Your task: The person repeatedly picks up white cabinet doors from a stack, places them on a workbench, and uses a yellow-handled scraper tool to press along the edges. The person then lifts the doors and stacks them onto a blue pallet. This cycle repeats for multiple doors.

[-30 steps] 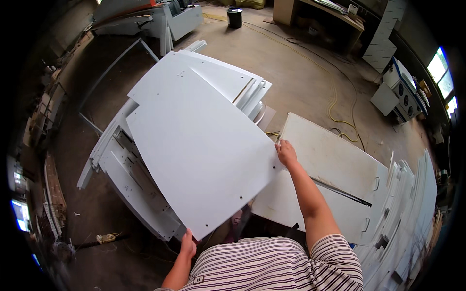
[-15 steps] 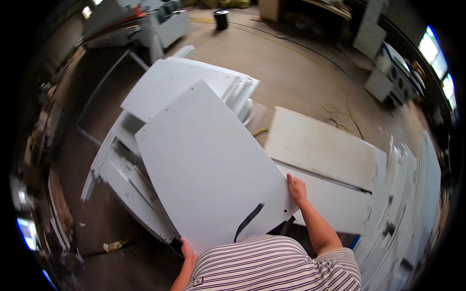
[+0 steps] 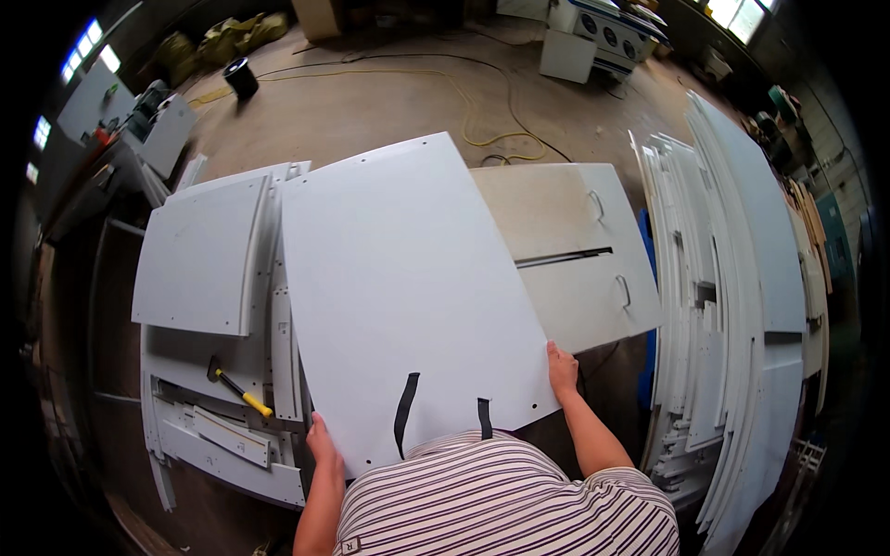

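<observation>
I hold a large white panel (image 3: pixel 408 287) flat in front of my chest, its long side running away from me. My left hand (image 3: pixel 324 445) grips its near left corner. My right hand (image 3: pixel 562 367) grips its near right corner. Small drilled holes dot the panel's edges, and two dark straps lie across its near edge. Below it on the left sits a stack of white panels (image 3: pixel 199 259).
A yellow-handled hammer (image 3: pixel 236 387) lies on the left stack among narrow white strips. A beige work surface (image 3: pixel 575 250) with two metal handles stands on the right. Many white boards (image 3: pixel 732 278) lean at the far right. Yellow cable and machines are on the concrete floor behind.
The panel has swung from slanting left to pointing straight ahead, and has come nearer my chest. My view has turned right, bringing the leaning boards into sight.
</observation>
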The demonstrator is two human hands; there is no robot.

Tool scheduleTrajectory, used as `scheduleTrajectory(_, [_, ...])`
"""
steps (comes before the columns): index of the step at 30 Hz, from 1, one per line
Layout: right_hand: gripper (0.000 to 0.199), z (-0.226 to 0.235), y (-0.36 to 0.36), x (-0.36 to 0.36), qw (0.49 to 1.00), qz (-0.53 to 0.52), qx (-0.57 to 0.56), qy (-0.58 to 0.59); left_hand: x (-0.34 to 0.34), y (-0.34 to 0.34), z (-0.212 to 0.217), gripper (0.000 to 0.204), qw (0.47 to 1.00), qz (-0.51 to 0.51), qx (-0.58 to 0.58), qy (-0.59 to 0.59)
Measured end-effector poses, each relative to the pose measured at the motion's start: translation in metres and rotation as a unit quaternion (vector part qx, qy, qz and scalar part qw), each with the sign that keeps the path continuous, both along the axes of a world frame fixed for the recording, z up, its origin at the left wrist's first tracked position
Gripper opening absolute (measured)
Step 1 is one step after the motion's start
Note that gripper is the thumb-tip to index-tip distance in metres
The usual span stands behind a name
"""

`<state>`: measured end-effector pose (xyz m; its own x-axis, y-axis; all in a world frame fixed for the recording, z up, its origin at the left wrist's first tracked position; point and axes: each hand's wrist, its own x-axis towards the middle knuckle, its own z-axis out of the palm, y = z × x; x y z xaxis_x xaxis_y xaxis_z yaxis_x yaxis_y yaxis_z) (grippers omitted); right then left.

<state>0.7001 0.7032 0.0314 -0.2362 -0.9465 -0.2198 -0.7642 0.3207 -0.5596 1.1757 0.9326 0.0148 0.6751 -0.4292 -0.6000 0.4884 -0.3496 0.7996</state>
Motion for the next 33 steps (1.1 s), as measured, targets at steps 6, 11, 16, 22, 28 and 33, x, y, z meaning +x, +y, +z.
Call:
scheduleTrajectory(6, [0.051, 0.006, 0.027, -0.103, 0.993, -0.065, 0.003, 0.101, -0.084, -0.029, -0.023, 0.042, 0.980, -0.171, 0.064, -0.080])
scheduleTrajectory(11, [0.051, -0.043, 0.037, -0.158, 0.998, -0.033, 0.025, 0.045, -0.114, -0.002, -0.014, 0.029, 0.922, -0.344, 0.135, -0.116])
scheduleTrajectory(16, [0.055, -0.057, 0.039, -0.163, 0.938, -0.176, 0.079, -0.286, -0.108, 0.003, -0.020, 0.036, 0.967, -0.243, 0.066, 0.030])
scheduleTrajectory(22, [0.046, -0.081, 0.038, -0.181, 0.921, -0.142, 0.088, -0.351, -0.105, 0.000, -0.016, 0.026, 0.957, -0.272, 0.082, 0.052])
scheduleTrajectory(28, [0.030, -0.073, 0.035, -0.187, 0.868, -0.176, 0.073, -0.458, -0.092, 0.005, -0.017, 0.033, 0.928, -0.342, 0.140, 0.054])
scheduleTrajectory(33, [0.030, -0.065, 0.020, -0.185, 0.887, -0.166, 0.059, -0.427, -0.111, 0.015, -0.014, 0.029, 0.954, -0.257, 0.071, 0.139])
